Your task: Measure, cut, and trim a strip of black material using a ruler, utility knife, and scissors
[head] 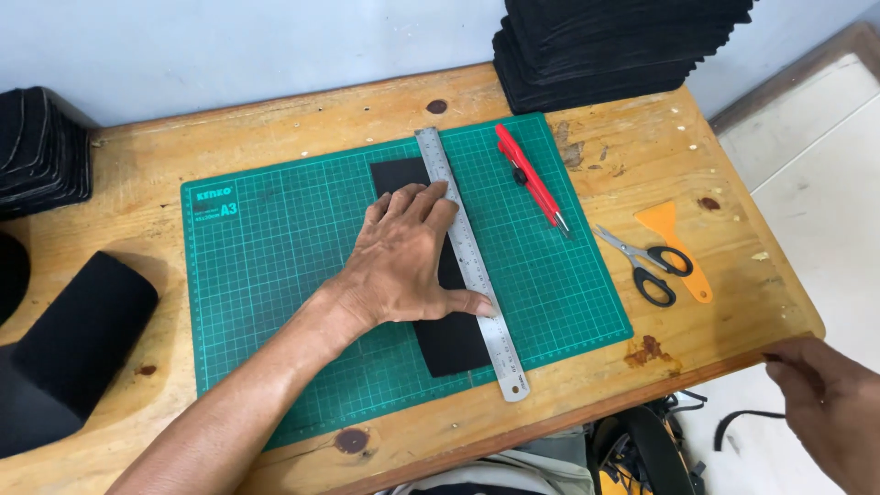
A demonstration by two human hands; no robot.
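Observation:
My left hand (403,257) lies flat on a black strip of material (449,341) and presses a steel ruler (469,266) that runs along the strip's right edge. Both rest on a green cutting mat (266,266). A red utility knife (532,176) lies on the mat to the right of the ruler, untouched. My right hand (830,408) hovers off the table's front right corner, fingers loosely curled, holding nothing.
Black-handled scissors (646,261) and an orange scraper (678,246) lie on the wooden table (293,124) right of the mat. Stacks of black sheets stand at the back right (605,46) and far left (41,151). A black roll (82,335) lies front left.

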